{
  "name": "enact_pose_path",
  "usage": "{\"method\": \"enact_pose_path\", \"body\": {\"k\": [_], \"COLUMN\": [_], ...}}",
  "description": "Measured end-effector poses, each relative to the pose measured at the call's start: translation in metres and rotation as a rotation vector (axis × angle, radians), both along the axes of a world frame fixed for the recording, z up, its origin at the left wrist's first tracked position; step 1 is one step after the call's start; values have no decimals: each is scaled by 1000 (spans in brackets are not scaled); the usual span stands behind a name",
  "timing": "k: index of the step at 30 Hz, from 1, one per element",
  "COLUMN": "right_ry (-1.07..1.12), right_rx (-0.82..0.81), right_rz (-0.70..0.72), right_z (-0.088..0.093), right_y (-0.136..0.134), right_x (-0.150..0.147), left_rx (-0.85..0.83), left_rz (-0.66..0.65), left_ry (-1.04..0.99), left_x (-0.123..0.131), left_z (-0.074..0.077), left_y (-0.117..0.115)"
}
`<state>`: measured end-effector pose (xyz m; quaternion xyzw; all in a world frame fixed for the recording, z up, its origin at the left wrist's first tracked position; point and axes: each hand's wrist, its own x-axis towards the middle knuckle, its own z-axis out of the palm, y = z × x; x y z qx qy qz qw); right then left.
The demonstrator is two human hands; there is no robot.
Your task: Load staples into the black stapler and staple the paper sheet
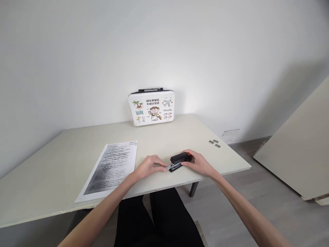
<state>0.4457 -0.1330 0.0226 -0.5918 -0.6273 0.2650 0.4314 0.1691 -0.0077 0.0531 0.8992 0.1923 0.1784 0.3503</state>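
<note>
A black stapler [179, 157] lies near the front edge of the table, its metal staple tray [168, 167] sticking out at the left end. My right hand [197, 162] is closed around the stapler's rear end, where a bit of orange shows. At the other end, my left hand [152, 166] pinches the tip of the tray between thumb and fingers. Whether staples lie inside the tray is too small to tell. To the left of my left hand is a printed sheet of paper [113, 168], flat on the table.
Several short staple strips [215, 142] lie near the table's right edge. A white cartoon-printed case [154, 107] with a black handle stands at the back against the wall [102, 61]. The table [64, 164] ends just in front of my hands. A pale panel [300, 144] stands at right.
</note>
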Motion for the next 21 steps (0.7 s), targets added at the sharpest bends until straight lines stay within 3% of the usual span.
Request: {"method": "enact_pose_path", "body": {"k": [11, 21], "right_ry": [-2, -11], "right_rx": [20, 11], "right_rz": [85, 70], "right_z": [-2, -1], "right_y": [-1, -2], "right_x": [4, 1], "left_rx": [17, 136], "left_rz": [-1, 69], "left_ry": [89, 144], "left_x": [30, 32], "left_z": [4, -1], "left_y": [6, 3]}}
